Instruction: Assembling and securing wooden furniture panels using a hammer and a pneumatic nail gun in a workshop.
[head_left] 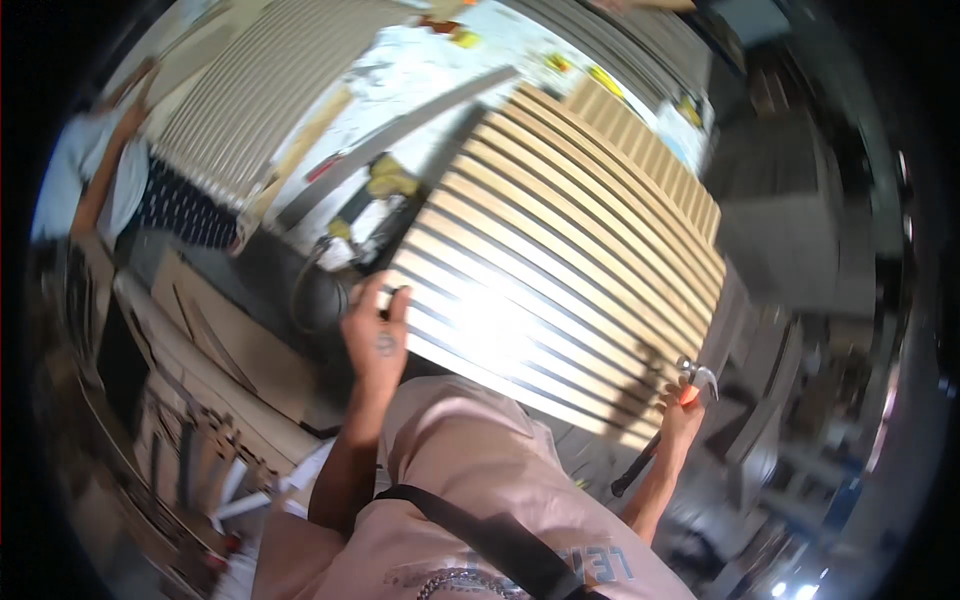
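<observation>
Left hand [378, 335] grips the near-left edge of the slat panel [560, 260], fingers curled over the rim, thumb side up, forearm rising from the lower edge beside the pink shirt [480, 480]. Right hand [682, 420] is shut around a hammer [668, 420], steel claw head just above the fist, dark handle running down and left below it; the hand sits at the panel's near-right corner, touching or just beside it, can't tell which. Panel is tilted, light wood slats with dark gaps, glare in the middle, spanning between both hands. Step looks like holding and steadying the panel with the hammer kept ready. Next move likely calls for a firm left grip so the panel doesn't slip, and room for the hammer hand. Beyond the left hand: a messy table [400, 90] with a yellow tool [390, 180]; another person [100, 180] well off to the left.
</observation>
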